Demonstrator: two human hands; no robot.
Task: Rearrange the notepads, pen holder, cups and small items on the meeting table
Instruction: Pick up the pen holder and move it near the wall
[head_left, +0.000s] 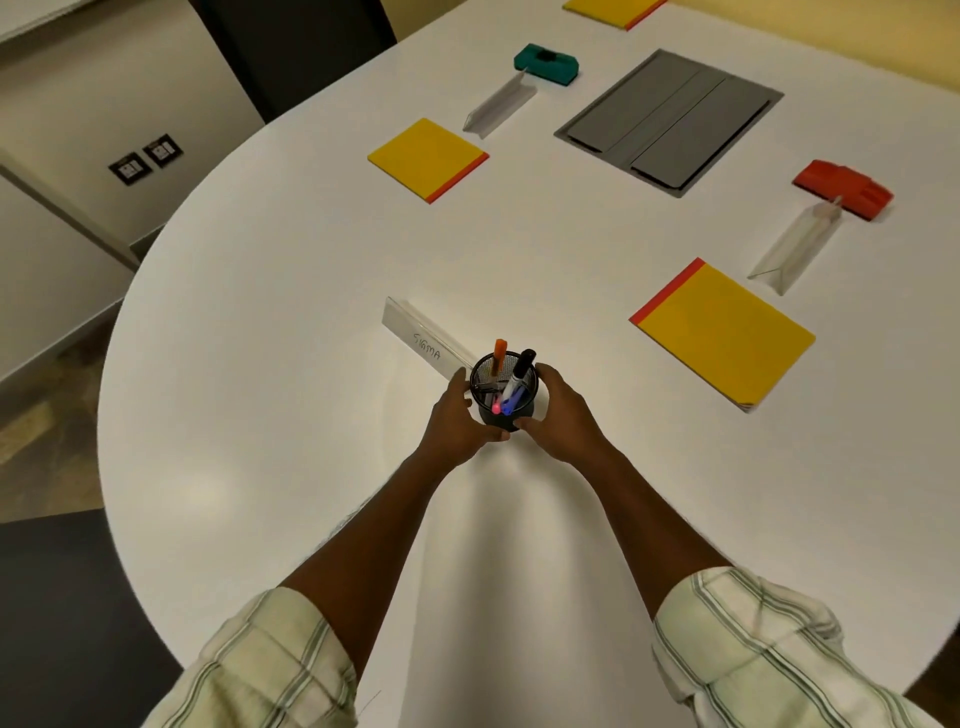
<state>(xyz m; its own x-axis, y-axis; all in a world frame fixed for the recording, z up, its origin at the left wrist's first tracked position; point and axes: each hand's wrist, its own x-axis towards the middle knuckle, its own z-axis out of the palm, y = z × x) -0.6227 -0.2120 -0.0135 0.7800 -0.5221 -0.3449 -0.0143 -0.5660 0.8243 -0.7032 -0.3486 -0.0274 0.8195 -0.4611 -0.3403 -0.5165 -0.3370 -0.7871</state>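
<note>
Black mesh pen holder, upright at the rounded end of the white worktop, well in from the near edge and about midway between the left and right edges. The left hand and right hand clasp it from opposite sides. The fingers of each hand curl round its wall, and both thumbs lie against the near side of its base.

The holder contains an orange marker, a black-capped marker and further pens too small to identify. Just behind it, a clear name card lettered "SIGMA" runs away toward the far left; its near end is hidden by the holder.

Toward the right edge lies the near notepad, yellow with a red binding strip. Beyond it are a clear stand and a red block, which touch end to end.

Toward the far left lies the left notepad, with a second clear stand and a green block beyond it. A grey recessed panel sits between the two groups. The far notepad is cut off at the top.
</note>
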